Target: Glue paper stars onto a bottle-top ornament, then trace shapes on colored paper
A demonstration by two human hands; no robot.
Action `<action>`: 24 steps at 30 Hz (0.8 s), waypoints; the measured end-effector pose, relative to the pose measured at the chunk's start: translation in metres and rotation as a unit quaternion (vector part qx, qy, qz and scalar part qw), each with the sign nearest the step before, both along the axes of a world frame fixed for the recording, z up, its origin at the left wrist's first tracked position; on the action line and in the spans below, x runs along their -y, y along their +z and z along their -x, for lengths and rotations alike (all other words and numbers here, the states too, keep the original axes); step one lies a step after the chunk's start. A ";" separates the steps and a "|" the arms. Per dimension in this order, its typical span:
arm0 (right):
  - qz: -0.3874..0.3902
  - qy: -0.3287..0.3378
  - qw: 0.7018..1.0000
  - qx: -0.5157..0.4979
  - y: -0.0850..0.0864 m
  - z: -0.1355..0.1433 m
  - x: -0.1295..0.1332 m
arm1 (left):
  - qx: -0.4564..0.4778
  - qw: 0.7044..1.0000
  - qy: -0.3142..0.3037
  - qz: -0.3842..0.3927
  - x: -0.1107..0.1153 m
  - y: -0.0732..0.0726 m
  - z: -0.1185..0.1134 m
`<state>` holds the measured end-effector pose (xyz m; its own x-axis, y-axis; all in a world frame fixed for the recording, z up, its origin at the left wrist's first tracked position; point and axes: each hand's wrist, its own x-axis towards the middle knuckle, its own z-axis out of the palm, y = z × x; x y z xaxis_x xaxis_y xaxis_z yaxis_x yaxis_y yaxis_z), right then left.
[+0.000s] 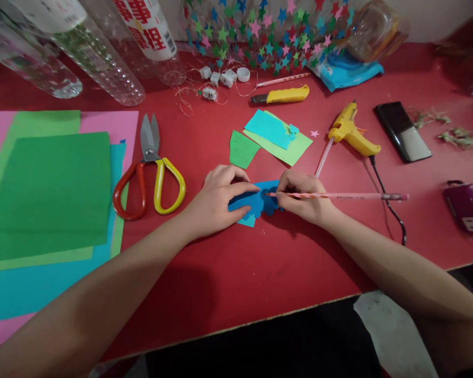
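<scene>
A pink pencil point(350, 196) is gripped in my right hand point(305, 197), its tip touching a piece of blue craft foam or paper point(268, 186) with a ragged, cut-out lower edge. My left hand point(224, 197) lies over the left part of that blue piece, fingers apart, thumb and forefinger pressing it against the red table point(236, 278). A light-blue star point(252, 219) shows at its lower edge. Just beyond my hands are a green scrap point(243, 149), a turquoise piece point(268, 128) and a light-green piece point(299, 148).
Large scissors point(151, 152) and stacked coloured sheets point(51, 189) lie left. A utility knife point(286, 95), glue gun point(350, 131) with a cord, phone point(402, 131) and purple power socket point(467, 207) lie right. Plastic bottles point(98, 63) and a star-covered clear container point(260, 31) line the back.
</scene>
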<state>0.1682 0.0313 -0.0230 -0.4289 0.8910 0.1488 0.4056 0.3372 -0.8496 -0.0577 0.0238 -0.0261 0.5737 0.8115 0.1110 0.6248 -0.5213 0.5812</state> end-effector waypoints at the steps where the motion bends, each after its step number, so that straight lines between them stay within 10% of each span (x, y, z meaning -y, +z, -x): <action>1: -0.005 0.001 1.000 0.002 0.000 0.000 0.000 | -0.001 1.000 -0.001 0.000 0.000 0.000 0.000; 10: -0.002 0.001 1.000 0.013 -0.007 -0.001 0.001 | 0.005 1.000 -0.003 -0.007 0.000 0.000 0.000; 17: 0.156 -0.042 0.977 -0.138 -0.002 -0.004 -0.001 | 0.007 0.999 -0.012 -0.029 0.000 -0.005 0.002; 24: 0.083 0.029 0.996 -0.034 0.002 -0.005 0.005 | 0.006 0.999 0.000 -0.049 0.001 -0.007 0.001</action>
<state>0.1735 0.0259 -0.0213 -0.4749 0.8795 0.0314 0.3295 0.2108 -0.9203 -0.0582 0.0226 -0.0334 0.5725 0.7960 0.1966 0.6184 -0.5766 0.5340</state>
